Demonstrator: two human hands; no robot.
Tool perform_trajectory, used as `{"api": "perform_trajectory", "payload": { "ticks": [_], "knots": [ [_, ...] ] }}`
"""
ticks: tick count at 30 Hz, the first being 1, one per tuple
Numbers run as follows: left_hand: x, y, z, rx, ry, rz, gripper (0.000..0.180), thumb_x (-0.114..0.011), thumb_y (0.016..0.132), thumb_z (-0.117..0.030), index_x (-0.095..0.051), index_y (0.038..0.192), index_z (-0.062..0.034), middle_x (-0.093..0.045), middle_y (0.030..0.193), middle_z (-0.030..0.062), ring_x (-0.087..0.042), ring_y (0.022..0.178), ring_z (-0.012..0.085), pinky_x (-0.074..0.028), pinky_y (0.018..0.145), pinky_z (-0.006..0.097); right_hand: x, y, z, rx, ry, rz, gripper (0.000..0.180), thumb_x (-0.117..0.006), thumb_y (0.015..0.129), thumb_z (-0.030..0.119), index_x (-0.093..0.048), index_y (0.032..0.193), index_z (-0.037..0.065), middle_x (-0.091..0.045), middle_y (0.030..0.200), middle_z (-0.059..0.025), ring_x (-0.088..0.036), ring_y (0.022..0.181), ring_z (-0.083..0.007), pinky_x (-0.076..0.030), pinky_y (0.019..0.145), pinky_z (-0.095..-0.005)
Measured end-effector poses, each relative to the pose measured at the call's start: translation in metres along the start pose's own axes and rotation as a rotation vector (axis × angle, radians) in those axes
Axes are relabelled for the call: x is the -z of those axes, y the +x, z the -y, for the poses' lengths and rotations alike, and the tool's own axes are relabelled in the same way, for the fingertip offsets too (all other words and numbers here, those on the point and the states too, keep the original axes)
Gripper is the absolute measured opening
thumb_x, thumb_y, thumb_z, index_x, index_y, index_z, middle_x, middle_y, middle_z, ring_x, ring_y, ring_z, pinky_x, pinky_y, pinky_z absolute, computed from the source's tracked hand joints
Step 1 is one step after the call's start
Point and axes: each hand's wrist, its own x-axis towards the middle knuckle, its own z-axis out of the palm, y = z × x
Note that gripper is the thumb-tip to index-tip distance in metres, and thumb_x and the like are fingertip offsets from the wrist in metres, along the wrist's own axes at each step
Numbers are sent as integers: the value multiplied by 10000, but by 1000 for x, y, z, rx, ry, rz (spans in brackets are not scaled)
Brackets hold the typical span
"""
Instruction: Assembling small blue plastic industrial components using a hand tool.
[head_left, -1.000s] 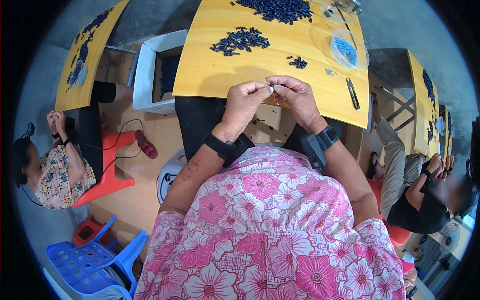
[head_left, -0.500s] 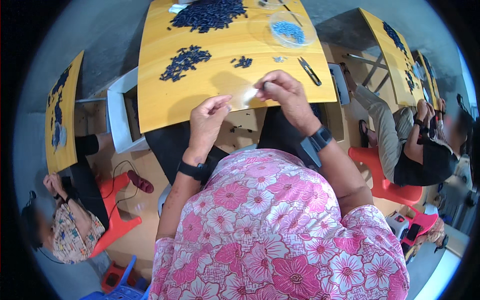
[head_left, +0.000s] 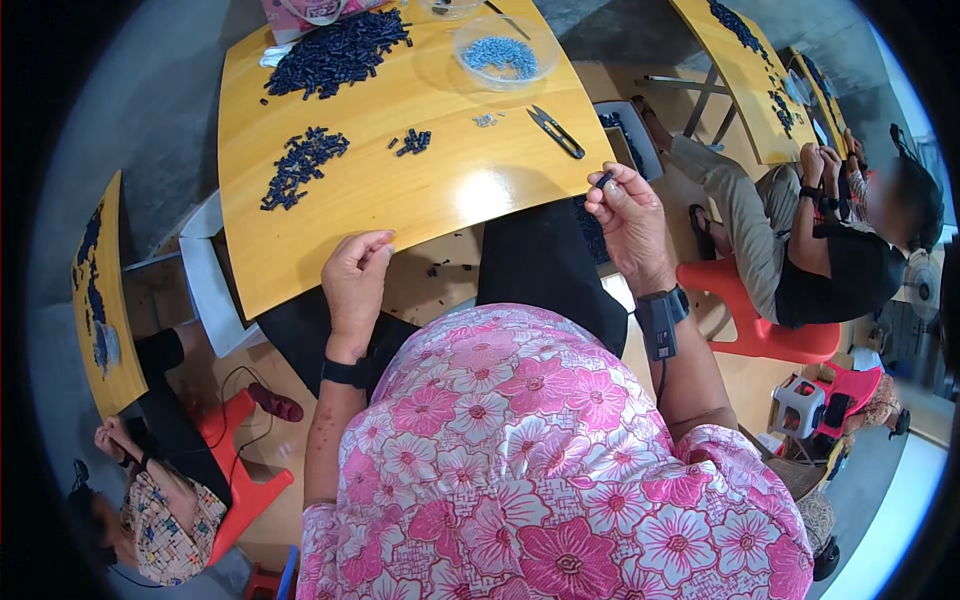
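The right hand (head_left: pixel 630 222) pinches a small dark blue plastic piece (head_left: pixel 605 180) between thumb and forefinger, closed on it just off the near right corner of the yellow wooden table (head_left: pixel 400 190), above the lap; a black wrist device (head_left: pixel 660 318) is strapped below that hand; the left hand (head_left: pixel 355 285) hangs loosely curled at the table's near edge, fingertips drawn together, and whether anything lies between them cannot be told; a black band (head_left: pixel 345 372) circles its wrist.

On the table, nearest the right hand, lies a pair of black thread snips (head_left: pixel 557 131); beyond it stands a clear round plastic bowl of pale blue bits (head_left: pixel 502 52); a few loose pale bits (head_left: pixel 485 120) lie between bowl and snips; a small cluster of dark blue pieces (head_left: pixel 413 142) sits mid-table; a longer scatter of the same pieces (head_left: pixel 298 165) lies toward the left; a big heap of them (head_left: pixel 340 50) fills the far side.

The person wears a pink flowered blouse (head_left: pixel 530 470); to the right a second person in a black top (head_left: pixel 840 270) sits on a red plastic stool (head_left: pixel 760 335) at another yellow table (head_left: pixel 750 70); at lower left a third person in a patterned shirt (head_left: pixel 165 530) sits near a red stool (head_left: pixel 235 460).
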Motion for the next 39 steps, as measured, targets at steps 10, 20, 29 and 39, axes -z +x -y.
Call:
{"api": "perform_trajectory", "payload": {
  "ticks": [10, 20, 29, 39],
  "knots": [
    [0, -1, 0, -33, 52, 2, 136, -645, 799, 7, -686, 928, -1, -616, 781, 41, -544, 662, 94, -457, 642, 222, -15, 2, -4, -35, 114, 42, 216, -592, 889, 28, -573, 1102, -4, -628, 971, -135, -627, 783, -162, -562, 704, -275],
    [1, -1, -1, -14, 41, 24, 148, -647, 808, 9, -686, 951, -4, -617, 818, 20, -530, 695, 73, -448, 661, 207, -19, -1, -6, -72, 215, 61, 259, -599, 880, 24, -571, 1137, -2, -624, 967, -131, -616, 775, -162, -559, 708, -283],
    [0, -2, 0, -37, 47, 16, 146, -647, 803, 16, -686, 943, -2, -602, 802, 20, -527, 691, 73, -443, 652, 205, -26, -4, -3, -87, 252, 140, 287, -607, 872, 26, -576, 1156, -6, -623, 963, -129, -609, 791, -164, -547, 725, -302],
    [0, -3, -4, -28, 53, 20, 143, -643, 808, 17, -683, 944, 4, -597, 802, 19, -527, 695, 78, -444, 661, 205, -31, -8, 1, -91, 248, 186, 290, -603, 875, 30, -588, 1164, 12, -624, 961, -129, -601, 775, -161, -537, 719, -300]
  ]
}}
